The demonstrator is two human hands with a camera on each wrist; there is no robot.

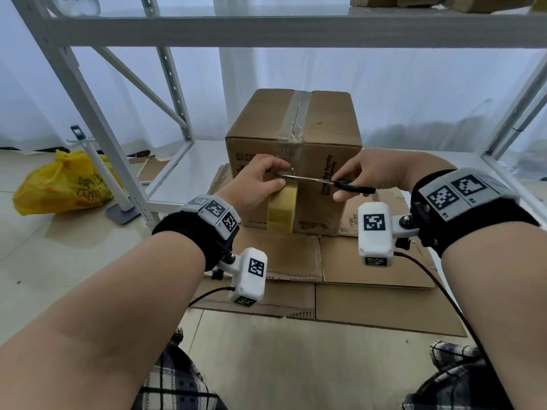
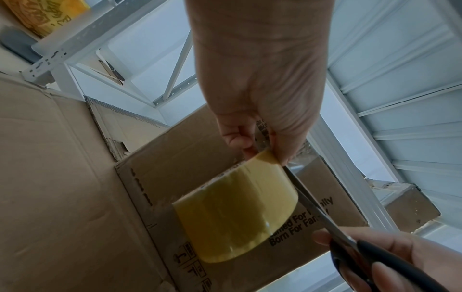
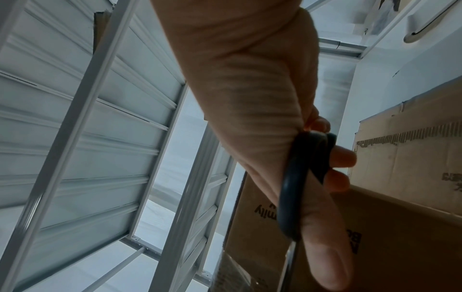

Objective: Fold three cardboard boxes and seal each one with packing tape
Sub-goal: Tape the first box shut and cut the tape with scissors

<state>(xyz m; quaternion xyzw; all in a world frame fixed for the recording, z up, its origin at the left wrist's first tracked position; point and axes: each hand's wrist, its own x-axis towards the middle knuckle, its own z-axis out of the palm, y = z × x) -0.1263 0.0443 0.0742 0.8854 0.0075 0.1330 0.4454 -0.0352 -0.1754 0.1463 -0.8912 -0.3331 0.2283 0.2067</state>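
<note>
head: high, looking forward and down over both forearms at the box (image 1: 293, 161) | left wrist: close, under the palm, tilted up at box front | right wrist: close, looking up at shelving (image 3: 82, 122) | shared: box front

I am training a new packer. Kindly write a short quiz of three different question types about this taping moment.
1. True or false: the left hand holds the tape roll.
2. The right hand holds: A) scissors B) knife C) marker
3. Fill in: the cardboard box has tape along its ____ seam.

Key: 1 true; 2 A; 3 top
</note>
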